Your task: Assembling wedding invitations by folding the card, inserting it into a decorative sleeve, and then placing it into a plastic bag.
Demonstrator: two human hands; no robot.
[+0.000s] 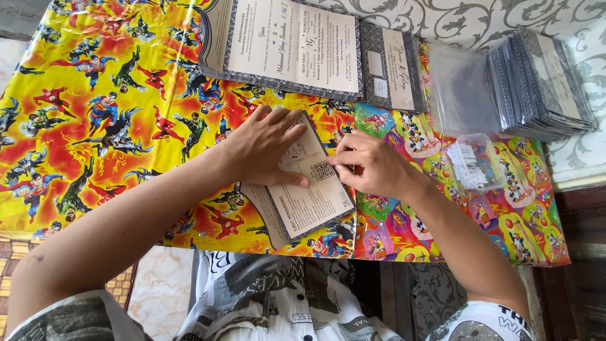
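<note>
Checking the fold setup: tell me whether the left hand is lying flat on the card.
Yes. The left hand lies palm down on the cream card, its fingers spread across it.

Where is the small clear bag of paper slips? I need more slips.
In the head view, the small clear bag lies on the colourful table cover, right of the right hand, below the stack of dark cards.

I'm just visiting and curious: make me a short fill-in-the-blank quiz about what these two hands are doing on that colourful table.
1. The left hand lies flat on a folded ____ with a grey patterned border.
2. The right hand pinches at that card's ____ edge.
3. The table cover is printed with cartoon ____ on yellow and red.
4. A stack of finished cards sits at the far ____ of the table.

Missing words: card; right; superheroes; right
</note>
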